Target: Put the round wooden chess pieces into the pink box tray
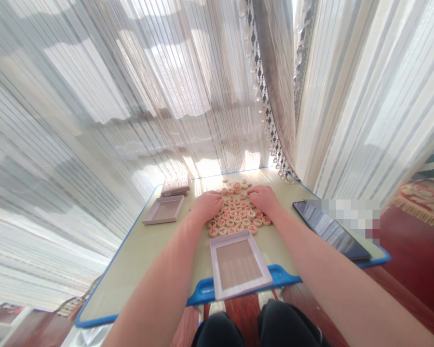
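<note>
Many round wooden Chinese chess pieces (239, 214), marked with red or black characters, lie in a patch in the middle of the table. They sit close together near me and looser toward the far edge. At the left side of the patch rests my left hand (208, 205), its fingers stretched inward and touching pieces. My right hand (264, 197) is at the right side, fingers apart and curved toward the far pieces. Neither hand appears to grip a piece, though the fingertips are partly hidden. An empty shallow box half (237, 262) lies just in front of the pieces, over the table's near edge.
Another shallow box half (165, 211) lies at left, with a flat stack (176, 185) behind it. A dark tablet or phone (329, 230) lies at right. The pale table (137, 270) has a blue rim. Sheer curtains (141, 96) hang behind it, with a beaded trim.
</note>
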Available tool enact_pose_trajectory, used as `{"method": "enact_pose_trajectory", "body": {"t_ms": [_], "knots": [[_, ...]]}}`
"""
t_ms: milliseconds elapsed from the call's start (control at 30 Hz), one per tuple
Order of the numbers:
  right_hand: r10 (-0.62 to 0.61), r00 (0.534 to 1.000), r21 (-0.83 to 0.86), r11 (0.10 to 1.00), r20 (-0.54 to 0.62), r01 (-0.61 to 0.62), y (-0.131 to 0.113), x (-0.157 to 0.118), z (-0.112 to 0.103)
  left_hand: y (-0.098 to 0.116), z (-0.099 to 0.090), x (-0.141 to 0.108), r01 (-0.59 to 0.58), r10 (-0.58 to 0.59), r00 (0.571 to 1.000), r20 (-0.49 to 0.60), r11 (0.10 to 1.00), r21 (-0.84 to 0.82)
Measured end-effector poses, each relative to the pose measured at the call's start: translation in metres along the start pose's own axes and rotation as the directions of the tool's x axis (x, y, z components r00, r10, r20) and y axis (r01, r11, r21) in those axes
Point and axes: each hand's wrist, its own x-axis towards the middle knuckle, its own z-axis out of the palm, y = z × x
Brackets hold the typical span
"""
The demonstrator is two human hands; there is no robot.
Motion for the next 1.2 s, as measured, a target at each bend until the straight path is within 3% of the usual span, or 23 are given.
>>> {"method": "enact_pose_trajectory", "body": {"t_ms": [233,400,567,833,1067,1200], "knots": [[0.04,0.999,-0.032,0.999,0.027,-0.039,-0.004,-0.002,-0.003,0.003,-0.003,-0.005,0.083,-0.08,0.996,-0.037,0.99,0.117],[0.098,0.995,-0.005,0.995,0.028,-0.098,-0.004,-0.002,-0.004,0.0,0.0,0.001,0.146,-0.144,0.989,-0.037,0.986,0.077],[0.109,0.994,-0.007,0.994,0.024,-0.109,-0.004,-0.002,-0.004,0.001,0.0,0.001,0.139,-0.137,0.985,-0.109,0.99,0.011],[0.1,0.994,-0.008,0.995,0.036,-0.1,-0.003,-0.001,-0.003,-0.004,0.003,0.002,0.099,-0.102,0.99,-0.097,0.994,-0.034],[0.096,0.994,-0.018,0.995,0.052,-0.095,-0.004,-0.001,-0.003,0.004,-0.008,-0.001,0.084,-0.088,0.995,0.046,0.992,0.092],[0.083,0.996,0.015,0.996,-0.017,-0.083,-0.003,-0.001,-0.007,0.004,-0.008,-0.002,0.071,-0.076,0.996,0.04,0.991,0.114]]}}
